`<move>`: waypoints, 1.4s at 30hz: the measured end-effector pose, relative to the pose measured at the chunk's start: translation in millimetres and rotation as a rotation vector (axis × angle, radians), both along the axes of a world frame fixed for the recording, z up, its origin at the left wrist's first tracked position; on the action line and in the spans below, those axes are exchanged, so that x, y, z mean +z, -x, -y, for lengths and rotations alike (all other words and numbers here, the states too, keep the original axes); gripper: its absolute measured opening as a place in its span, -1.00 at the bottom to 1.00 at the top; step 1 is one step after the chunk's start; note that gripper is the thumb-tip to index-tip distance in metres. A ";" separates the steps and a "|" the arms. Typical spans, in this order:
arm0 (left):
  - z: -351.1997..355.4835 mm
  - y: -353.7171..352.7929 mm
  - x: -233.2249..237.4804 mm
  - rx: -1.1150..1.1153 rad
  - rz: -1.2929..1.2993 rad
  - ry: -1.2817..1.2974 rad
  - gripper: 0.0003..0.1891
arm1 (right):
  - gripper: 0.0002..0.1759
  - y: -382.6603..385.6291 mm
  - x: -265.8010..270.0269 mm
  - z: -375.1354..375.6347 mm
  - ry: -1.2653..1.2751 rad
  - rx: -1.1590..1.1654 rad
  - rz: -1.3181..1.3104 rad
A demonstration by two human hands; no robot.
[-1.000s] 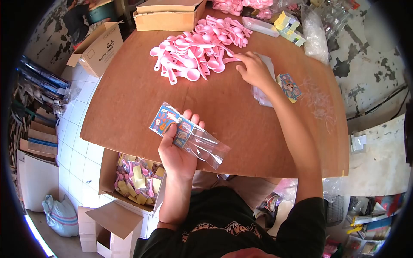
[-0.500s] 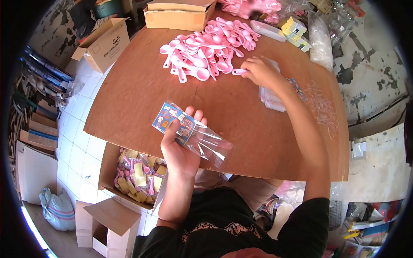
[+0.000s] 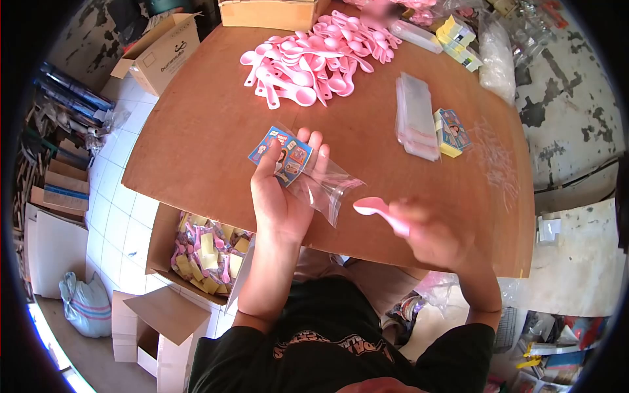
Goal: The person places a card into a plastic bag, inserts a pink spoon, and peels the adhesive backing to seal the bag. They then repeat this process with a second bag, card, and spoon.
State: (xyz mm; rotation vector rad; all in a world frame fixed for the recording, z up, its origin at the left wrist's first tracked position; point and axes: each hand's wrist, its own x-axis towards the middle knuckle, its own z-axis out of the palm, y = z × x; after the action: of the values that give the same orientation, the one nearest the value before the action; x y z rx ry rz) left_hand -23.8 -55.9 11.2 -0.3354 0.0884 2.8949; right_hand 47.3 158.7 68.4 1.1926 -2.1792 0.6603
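Observation:
My left hand (image 3: 286,190) is closed on a clear plastic bag (image 3: 327,193); the thumb presses a blue printed card (image 3: 282,155) at the bag's upper end. The bag's other end points toward my right hand (image 3: 439,232), which is blurred by motion. A pink spoon (image 3: 377,208) is gripped in that right hand, its bowl toward the bag but apart from it. Farther back on the table lies a heap of pink spoons (image 3: 304,69). To the right are a stack of clear bags (image 3: 417,118) and a stack of printed cards (image 3: 452,133).
Thin clear strips (image 3: 495,164) are scattered on the table's right side. A cardboard box (image 3: 196,259) of bagged spoons stands below the left front edge. At the back are a shallow carton (image 3: 272,14), a roll of clear plastic (image 3: 496,62) and yellow card stacks (image 3: 458,40).
My right hand has moved from beside the spoon heap toward my body, bringing one pink spoon. My left hand has risen slightly and turned the bag with its card.

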 end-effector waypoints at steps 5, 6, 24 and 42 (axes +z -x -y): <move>-14.3 -6.2 0.3 -0.010 0.013 0.051 -0.71 | -0.66 -23.2 1.9 0.2 -0.060 0.017 -0.254; -16.7 -8.2 1.2 -0.013 0.019 0.077 -0.70 | -0.68 -25.2 2.8 -0.3 -0.064 0.006 -0.275; -41.7 -27.6 5.0 -0.192 -0.106 0.115 -0.49 | -0.71 -7.0 -1.9 6.5 -0.134 -0.205 -0.396; -37.5 -43.5 19.6 0.225 -0.420 0.604 -0.34 | -0.87 21.4 102.3 -24.6 -0.272 -0.502 0.029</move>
State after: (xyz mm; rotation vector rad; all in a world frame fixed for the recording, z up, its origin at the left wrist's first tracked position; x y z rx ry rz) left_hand 19.7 -18.4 30.8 0.1921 1.0638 3.0422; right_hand 25.8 183.3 170.6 0.7035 -2.5129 0.1732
